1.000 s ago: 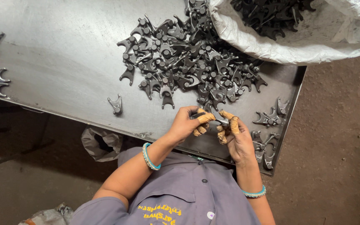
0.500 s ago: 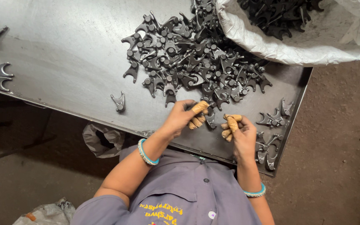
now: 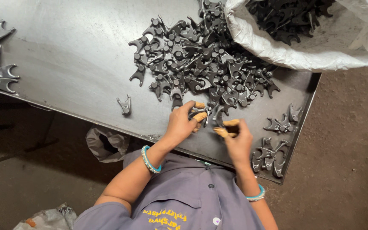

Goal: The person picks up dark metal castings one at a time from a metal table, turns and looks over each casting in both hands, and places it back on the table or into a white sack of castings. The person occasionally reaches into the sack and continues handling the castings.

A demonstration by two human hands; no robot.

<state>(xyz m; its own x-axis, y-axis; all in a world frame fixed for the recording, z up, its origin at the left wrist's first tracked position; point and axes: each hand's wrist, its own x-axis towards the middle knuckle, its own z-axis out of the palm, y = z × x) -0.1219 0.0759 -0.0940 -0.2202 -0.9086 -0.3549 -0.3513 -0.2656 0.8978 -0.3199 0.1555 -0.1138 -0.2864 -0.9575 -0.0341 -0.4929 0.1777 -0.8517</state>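
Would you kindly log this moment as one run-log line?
left hand: at forked metal part | right hand: beside same part | parts pile: on metal table | sack: open

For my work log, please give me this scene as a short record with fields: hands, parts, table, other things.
left hand: left hand touches a dark forked part at the near edge of the pile of parts
right hand: right hand beside it, fingertips taped
what is held: cannot tell
table: dark metal table
single part: lone part left of the hands
other things: white sack of parts, far right; small group near the right corner
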